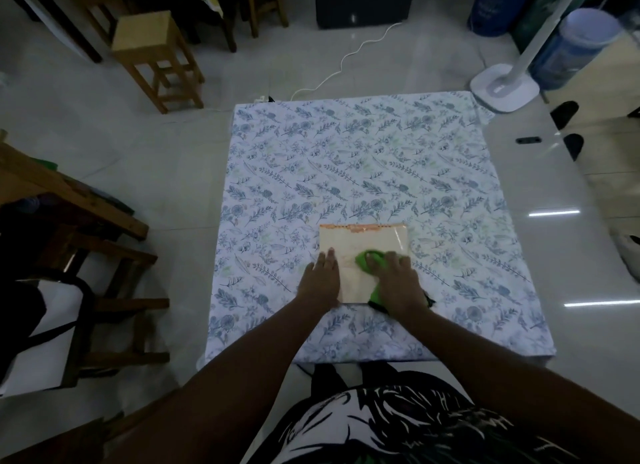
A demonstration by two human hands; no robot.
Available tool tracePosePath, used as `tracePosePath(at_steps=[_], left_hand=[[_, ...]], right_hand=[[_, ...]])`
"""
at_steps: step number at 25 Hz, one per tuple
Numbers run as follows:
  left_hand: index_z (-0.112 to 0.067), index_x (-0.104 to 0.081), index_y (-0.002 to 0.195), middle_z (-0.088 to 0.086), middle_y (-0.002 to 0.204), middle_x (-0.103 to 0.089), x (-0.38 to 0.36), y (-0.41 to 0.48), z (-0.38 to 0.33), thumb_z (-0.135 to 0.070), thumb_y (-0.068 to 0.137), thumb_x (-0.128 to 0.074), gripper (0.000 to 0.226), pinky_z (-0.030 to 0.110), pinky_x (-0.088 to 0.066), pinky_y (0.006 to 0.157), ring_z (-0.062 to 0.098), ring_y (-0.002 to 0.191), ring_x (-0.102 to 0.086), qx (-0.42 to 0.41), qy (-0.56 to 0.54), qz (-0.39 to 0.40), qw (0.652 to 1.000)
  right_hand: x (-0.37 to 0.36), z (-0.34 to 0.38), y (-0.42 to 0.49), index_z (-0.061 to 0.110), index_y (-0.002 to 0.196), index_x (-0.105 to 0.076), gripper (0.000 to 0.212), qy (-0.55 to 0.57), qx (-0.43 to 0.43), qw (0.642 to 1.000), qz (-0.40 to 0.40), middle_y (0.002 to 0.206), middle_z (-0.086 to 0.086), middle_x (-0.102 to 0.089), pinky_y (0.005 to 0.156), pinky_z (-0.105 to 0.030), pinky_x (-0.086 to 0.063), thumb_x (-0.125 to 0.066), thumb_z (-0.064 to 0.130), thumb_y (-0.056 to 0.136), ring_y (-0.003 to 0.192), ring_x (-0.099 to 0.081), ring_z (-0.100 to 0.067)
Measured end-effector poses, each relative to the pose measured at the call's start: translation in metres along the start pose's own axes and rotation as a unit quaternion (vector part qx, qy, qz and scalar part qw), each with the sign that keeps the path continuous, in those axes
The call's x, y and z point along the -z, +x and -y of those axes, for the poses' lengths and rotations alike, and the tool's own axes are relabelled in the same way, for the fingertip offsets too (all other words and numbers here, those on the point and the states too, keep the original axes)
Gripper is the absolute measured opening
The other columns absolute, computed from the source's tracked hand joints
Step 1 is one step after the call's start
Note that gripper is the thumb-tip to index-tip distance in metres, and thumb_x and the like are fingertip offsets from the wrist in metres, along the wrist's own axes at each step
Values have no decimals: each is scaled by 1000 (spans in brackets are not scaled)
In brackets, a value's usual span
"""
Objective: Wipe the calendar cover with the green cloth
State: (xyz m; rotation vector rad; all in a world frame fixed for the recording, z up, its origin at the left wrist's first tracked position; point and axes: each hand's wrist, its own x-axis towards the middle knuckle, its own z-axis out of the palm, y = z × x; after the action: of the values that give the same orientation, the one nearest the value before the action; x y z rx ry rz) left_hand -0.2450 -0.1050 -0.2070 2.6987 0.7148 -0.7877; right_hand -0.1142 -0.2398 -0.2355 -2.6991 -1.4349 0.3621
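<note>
A cream calendar [363,245] with an orange strip along its far edge lies flat near the front of a table covered in a blue floral cloth [363,158]. My left hand [320,278] rests flat on the calendar's left edge, fingers together. My right hand [394,278] presses the green cloth [365,261] onto the cover's right half; green shows ahead of and below the fingers. The calendar's near right corner is hidden under that hand.
A wooden stool [156,58] stands at the back left, a white cable [346,58] runs across the floor behind the table, and a fan base [504,89] sits at the back right. Wooden furniture [69,221] lies close on the left.
</note>
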Motion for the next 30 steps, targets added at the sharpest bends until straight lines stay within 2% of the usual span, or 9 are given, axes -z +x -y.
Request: tracePosePath(at_steps=[4,6,9,14,18,21,24,26,30], left_hand=[[1,-2,153,20,163,9,-1,1,-4,-14,84,-70,98,46,-28,119,37,151,-1,-3,-24,9,1000],[-3,-3,154,23,162,8,-1,-2,-1,-14,84,-71,98,47,-31,118,40,151,-2,-21,-13,9,1000],[-6,-5,154,22,163,6,1,-1,-2,-13,84,-70,96,48,-29,119,40,150,-4,-16,23,4,1000],[-11,-2,155,18,164,9,0,0,-1,-20,86,-69,97,53,-18,121,36,152,0,-7,33,10,999],[-11,-2,155,18,164,10,-1,-1,-3,-15,86,-68,95,54,-17,122,36,152,1,4,35,5,999],[-11,-4,155,18,164,9,-2,0,-5,-10,87,-66,92,53,-20,121,37,151,1,2,31,-1,1000],[-9,-5,155,19,163,9,-1,-2,-7,-8,87,-64,90,52,-27,119,38,151,1,-1,19,-5,1000],[-10,-2,155,18,163,13,-1,-2,-7,-12,88,-64,92,53,-30,117,37,151,5,1,0,9,1000],[-9,4,155,13,162,23,1,2,-7,-42,82,-70,109,56,-25,118,34,150,16,10,-81,64,995]], right_hand=[[-5,-29,-41,33,132,-48,66,-6,56,998,25,114,-10,-50,64,-39,-51,-70,18,71,91,-47,-30],[-1,-33,-22,33,133,-48,64,6,21,1000,18,116,-12,-49,68,-40,-52,-68,17,75,92,-47,-31],[11,-31,20,32,143,-35,63,-3,-62,998,21,130,-14,-40,81,-40,-50,-55,13,87,102,-44,-31],[27,-28,51,27,145,-30,62,-26,-110,993,44,135,-15,-34,83,-41,-49,-46,9,88,107,-43,-34],[12,-28,-9,27,140,-35,69,-10,-30,999,27,126,-14,-44,74,-39,-51,-63,20,77,102,-48,-32],[0,-35,-56,31,134,-45,66,7,23,1000,11,117,-10,-50,66,-38,-51,-66,17,73,93,-49,-29],[3,-50,-56,32,129,-51,61,-1,18,999,-35,116,-8,-53,65,-37,-46,-66,15,73,90,-49,-27],[13,-65,-47,31,131,-50,56,-11,-35,997,-65,120,-8,-53,67,-37,-45,-63,22,77,92,-49,-28],[14,-101,-42,25,133,-48,55,-35,-105,992,-52,127,-10,-47,78,-50,-47,-63,33,81,104,-49,-35]])
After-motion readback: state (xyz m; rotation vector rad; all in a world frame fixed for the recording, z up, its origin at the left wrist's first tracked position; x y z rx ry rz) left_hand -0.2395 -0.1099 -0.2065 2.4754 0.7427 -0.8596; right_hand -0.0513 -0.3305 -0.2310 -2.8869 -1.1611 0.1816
